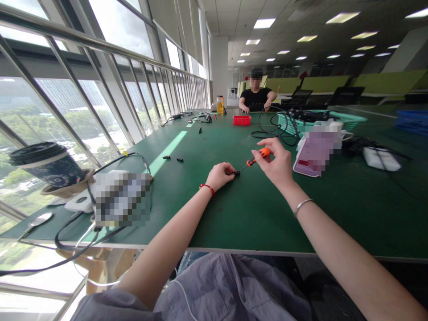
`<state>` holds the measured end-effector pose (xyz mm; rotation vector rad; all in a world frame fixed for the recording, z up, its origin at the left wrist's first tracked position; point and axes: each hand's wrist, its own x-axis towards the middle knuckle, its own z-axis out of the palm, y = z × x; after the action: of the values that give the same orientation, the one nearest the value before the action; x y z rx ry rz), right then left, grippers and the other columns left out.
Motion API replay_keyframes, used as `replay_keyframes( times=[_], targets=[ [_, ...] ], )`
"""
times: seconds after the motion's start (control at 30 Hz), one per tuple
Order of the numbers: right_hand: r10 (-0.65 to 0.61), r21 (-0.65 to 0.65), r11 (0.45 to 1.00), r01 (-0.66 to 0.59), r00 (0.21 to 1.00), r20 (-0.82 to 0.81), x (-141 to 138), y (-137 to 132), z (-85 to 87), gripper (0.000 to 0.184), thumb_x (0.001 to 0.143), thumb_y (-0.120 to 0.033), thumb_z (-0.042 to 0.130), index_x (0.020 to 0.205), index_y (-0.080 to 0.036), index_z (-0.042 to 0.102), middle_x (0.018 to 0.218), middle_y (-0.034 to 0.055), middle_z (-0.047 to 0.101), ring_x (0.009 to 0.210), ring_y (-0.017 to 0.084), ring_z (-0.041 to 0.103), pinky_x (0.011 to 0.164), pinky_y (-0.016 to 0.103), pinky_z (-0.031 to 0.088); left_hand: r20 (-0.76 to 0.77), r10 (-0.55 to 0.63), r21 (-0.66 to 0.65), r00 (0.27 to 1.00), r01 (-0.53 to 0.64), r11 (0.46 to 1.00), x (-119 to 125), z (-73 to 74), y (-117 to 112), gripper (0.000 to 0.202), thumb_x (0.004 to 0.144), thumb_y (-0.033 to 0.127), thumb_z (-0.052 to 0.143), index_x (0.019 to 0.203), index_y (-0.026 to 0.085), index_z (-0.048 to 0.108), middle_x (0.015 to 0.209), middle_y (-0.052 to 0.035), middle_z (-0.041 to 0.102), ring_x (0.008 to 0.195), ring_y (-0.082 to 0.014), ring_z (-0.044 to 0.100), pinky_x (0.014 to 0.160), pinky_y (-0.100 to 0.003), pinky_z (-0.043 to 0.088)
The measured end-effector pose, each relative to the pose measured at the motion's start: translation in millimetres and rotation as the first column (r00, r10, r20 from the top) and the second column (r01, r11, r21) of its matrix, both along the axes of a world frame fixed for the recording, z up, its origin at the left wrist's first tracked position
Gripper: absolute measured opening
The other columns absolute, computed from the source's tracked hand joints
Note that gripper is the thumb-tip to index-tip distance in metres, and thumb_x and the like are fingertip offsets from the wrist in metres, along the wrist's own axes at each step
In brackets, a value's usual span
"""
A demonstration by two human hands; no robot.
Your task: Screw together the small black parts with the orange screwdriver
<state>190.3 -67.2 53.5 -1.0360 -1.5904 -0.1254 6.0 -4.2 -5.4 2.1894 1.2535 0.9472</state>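
My right hand [277, 161] pinches the orange handle of a small screwdriver [257, 159], its shaft slanting down to the left. The tip meets a small black part [234, 172] that my left hand [219, 175] holds closed against the green table [254, 209]. A red string bracelet circles my left wrist and a silver bangle my right. Most of the black part is hidden under my left fingers.
Two small black pieces [172, 158] lie further out. A lidded coffee cup [47, 167] and black cables sit at the left edge. A white device [309, 156], teal basket [334, 119], red tray [241, 120] and a seated person [257, 96] are beyond.
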Motion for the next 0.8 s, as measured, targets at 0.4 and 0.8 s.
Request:
replay_keyframes(
  times=[0.4, 0.8],
  targets=[
    [-0.020, -0.020, 1.000, 0.021, 0.999, 0.031, -1.1, 0.5, -1.4, 0.021, 0.079, -0.042, 0.061, 0.084, -0.023, 0.056, 0.062, -0.0028, 0.056, 0.052, 0.013, 0.050, 0.055, 0.027, 0.041, 0.016, -0.008, -0.010, 1.000, 0.008, 1.000, 0.1, -0.1, -0.2, 0.013, 0.068, 0.016, 0.066, 0.080, 0.014, 0.071, 0.079, -0.0035, 0.069, 0.072, -0.0129, 0.061, 0.071, -0.024, 0.050],
    [0.006, 0.035, 0.999, -0.007, 0.999, 0.033, -1.1, 0.6, -1.8, 0.020, 0.077, -0.032, 0.058, 0.094, -0.023, 0.055, 0.069, -0.0019, 0.059, 0.060, 0.015, 0.055, 0.062, 0.029, 0.045, 0.009, -0.024, 0.011, 1.000, 0.024, 1.000, -0.4, 0.3, 0.5, 0.012, 0.068, 0.015, 0.067, 0.079, 0.015, 0.072, 0.078, -0.0027, 0.068, 0.071, -0.0125, 0.061, 0.071, -0.024, 0.051]
  ],
)
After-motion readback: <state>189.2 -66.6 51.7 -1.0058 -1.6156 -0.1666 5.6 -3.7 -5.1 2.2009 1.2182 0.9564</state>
